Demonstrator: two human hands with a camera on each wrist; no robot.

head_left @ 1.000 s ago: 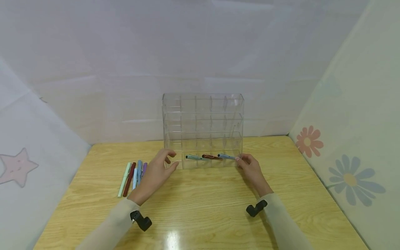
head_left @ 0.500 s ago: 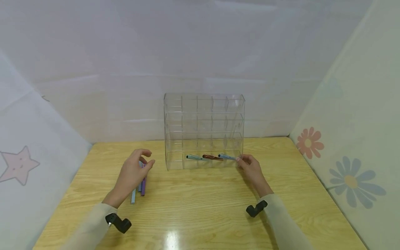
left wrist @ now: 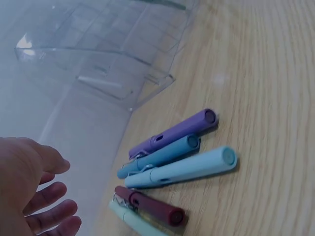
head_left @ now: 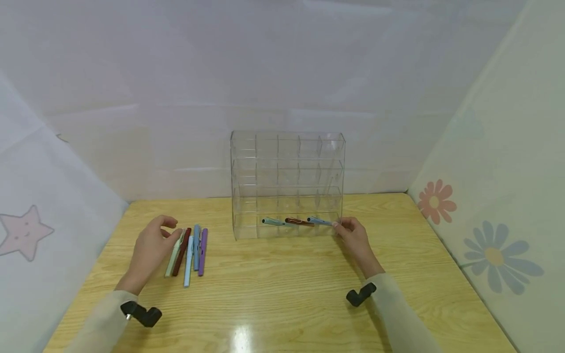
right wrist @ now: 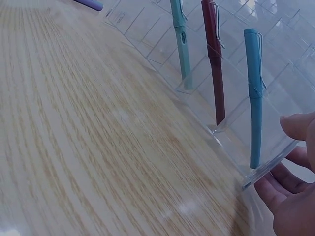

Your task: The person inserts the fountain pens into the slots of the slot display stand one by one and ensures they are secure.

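The nearer left hand [head_left: 150,247], its grasp apart, has the slim pale-green capped pen [head_left: 173,257] just to its right on the yellow wood-grain table [head_left: 273,294], long axis slanting away; contact is unclear. The right hand [head_left: 356,241] grips a corner of the clear plastic rack [head_left: 287,187].

Left wrist view: lower edge cuts off mint-green cylindrical pen [left wrist: 134,221]. Right wrist view: edges crop bare right hand [right wrist: 294,189] and clear plastic compartmented rack [right wrist: 147,30].

Clear rack [head_left: 288,187] upright; three pens [head_left: 300,222] in separate bottom-row compartments; five clipped pens [head_left: 188,260] flat, leftward.
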